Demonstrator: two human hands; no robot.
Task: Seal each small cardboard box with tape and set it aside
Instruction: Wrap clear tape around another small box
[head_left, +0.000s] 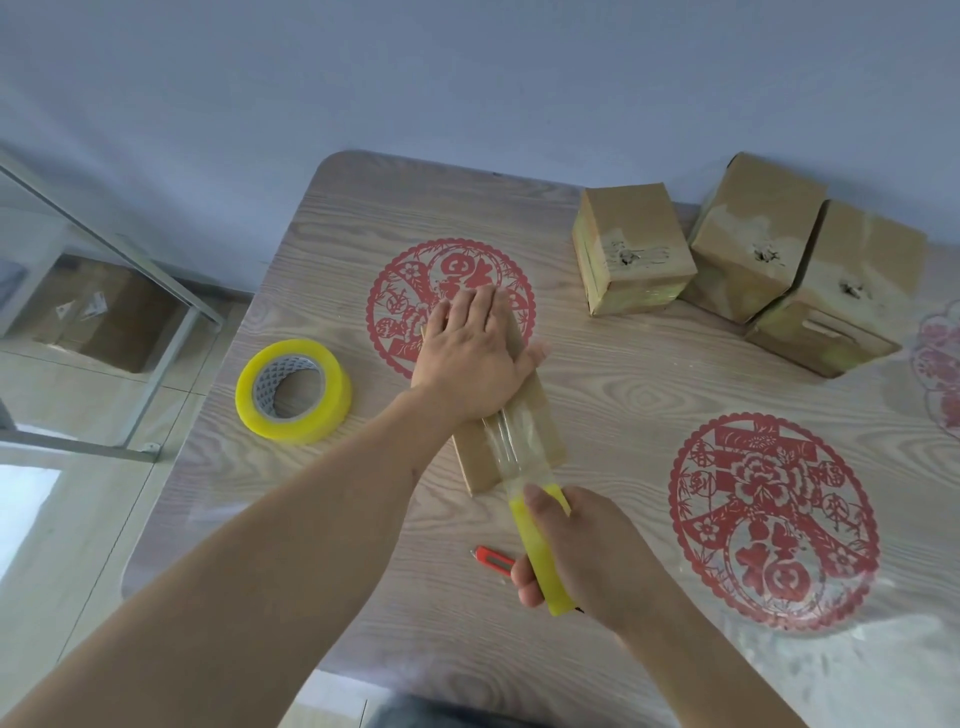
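Left hand (470, 353) flat on box (511, 441), centre frame; right hand (582, 551) grips tape roll (540, 551) just below, strip along box's length.

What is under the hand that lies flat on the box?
Under the left hand is the far part of the cardboard box, with clear tape running toward it. The hand covers that part.

Count at the table: boxes, tape, cutter, paper-cuts, hands.

Four small cardboard boxes on the table: one under the hands (511, 447), three grouped at the far right (631, 249) (753, 236) (841, 291). Two yellow tape rolls: one lying flat (293, 389), one held (540, 551). One red cutter (493, 561). Two full red paper-cuts (395, 306) (774, 519), a third partly visible at the right edge (940, 364). Two hands: left hand (467, 353), right hand (587, 556).
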